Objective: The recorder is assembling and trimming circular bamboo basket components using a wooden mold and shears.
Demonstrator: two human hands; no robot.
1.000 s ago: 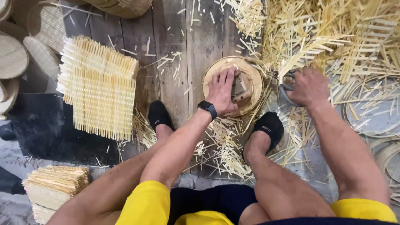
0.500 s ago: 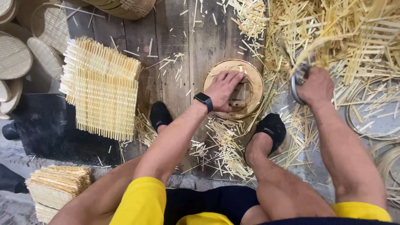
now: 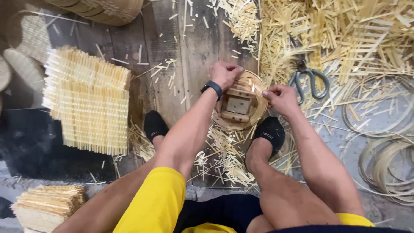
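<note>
A round woven bamboo disc [image 3: 258, 116] with a square wooden frame [image 3: 238, 105] at its centre lies on the plank floor between my feet. My left hand [image 3: 226, 74], a black band on its wrist, grips the disc's far rim with curled fingers. My right hand [image 3: 280, 98] pinches the disc's right rim. Grey-handled scissors [image 3: 308, 81] lie on the floor just right of my right hand, with no hand on them.
A stack of woven bamboo mats [image 3: 88, 101] lies at the left, and a bundle of strips [image 3: 47, 205] at the lower left. Loose bamboo slivers [image 3: 345, 34] cover the upper right. Coiled bamboo hoops [image 3: 386, 159] sit at the right, and baskets [image 3: 103, 11] at the top.
My right hand has set the scissors down on the floor and moved left onto the disc's rim. My left hand has slid from the disc's top to its far rim.
</note>
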